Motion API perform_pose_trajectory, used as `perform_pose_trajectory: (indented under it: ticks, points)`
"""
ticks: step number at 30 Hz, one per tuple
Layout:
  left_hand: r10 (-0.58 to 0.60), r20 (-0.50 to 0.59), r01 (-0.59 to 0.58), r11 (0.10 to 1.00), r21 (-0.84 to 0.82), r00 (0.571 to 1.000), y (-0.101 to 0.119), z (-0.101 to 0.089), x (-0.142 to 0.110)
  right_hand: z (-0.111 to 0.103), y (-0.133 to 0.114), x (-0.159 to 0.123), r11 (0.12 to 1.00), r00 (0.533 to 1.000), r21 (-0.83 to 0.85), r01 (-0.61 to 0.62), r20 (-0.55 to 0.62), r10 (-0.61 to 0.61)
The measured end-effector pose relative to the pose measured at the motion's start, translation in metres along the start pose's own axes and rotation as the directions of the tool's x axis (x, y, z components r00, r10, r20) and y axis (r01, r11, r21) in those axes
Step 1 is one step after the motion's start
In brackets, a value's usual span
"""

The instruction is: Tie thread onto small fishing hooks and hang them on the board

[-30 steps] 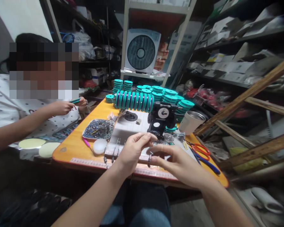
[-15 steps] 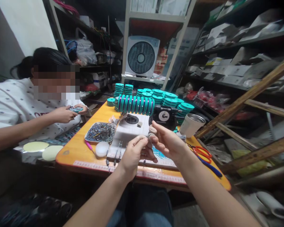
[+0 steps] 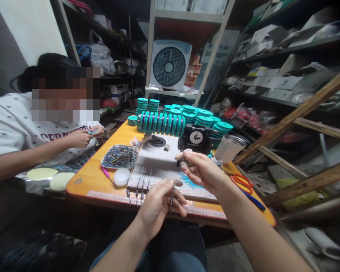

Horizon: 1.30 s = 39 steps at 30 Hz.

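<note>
My left hand is closed near the table's front edge, and a thin dark beaded strand runs down between its fingers. Higher and to the right, my right hand is pinched closed around a small pale roundish piece that its fingers partly cover. The two hands are apart, above the white board. Several similar thin strands with dark weights hang over the board's front edge. Behind my hands, a row of teal spools sits on a black winding device.
A tray of small metal parts, a round white container and a pink pen-like tool lie left. Orange-handled scissors and a beige cup stand right. Teal spool stacks fill the back. A co-worker sits left.
My hands were together over the board; they have come apart. The left has moved down towards me with the strand, while the right stays near its place, slightly lower.
</note>
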State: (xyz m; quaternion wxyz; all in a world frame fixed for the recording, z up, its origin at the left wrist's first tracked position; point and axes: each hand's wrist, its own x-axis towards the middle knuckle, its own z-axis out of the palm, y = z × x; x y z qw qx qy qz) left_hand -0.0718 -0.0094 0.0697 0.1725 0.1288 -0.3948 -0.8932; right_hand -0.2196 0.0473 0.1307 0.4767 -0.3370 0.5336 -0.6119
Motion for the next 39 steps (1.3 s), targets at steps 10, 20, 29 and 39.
perform_pose_trajectory:
  ticks: [10,20,29,39]
  points:
    - [0.019,-0.009,-0.019,1.0,0.021,1.0,-0.002,-0.003,0.0,0.007,0.013,-0.022,0.827,0.995,-0.562,0.022,0.091,0.035]
    - [0.081,0.01,-0.081,0.997,0.016,0.997,-0.005,0.001,0.005,0.017,0.029,-0.029,0.925,0.979,-0.38,-0.015,0.183,0.091]
    - [0.034,0.105,-0.027,0.998,-0.064,0.994,-0.012,-0.011,-0.002,0.015,0.027,-0.03,0.862,0.993,-0.493,-0.115,-0.083,0.086]
    - [0.0,-0.013,-0.001,0.995,-0.103,1.0,-0.027,-0.023,0.013,0.006,0.044,-0.032,0.775,0.978,-0.603,-0.189,-0.19,0.091]
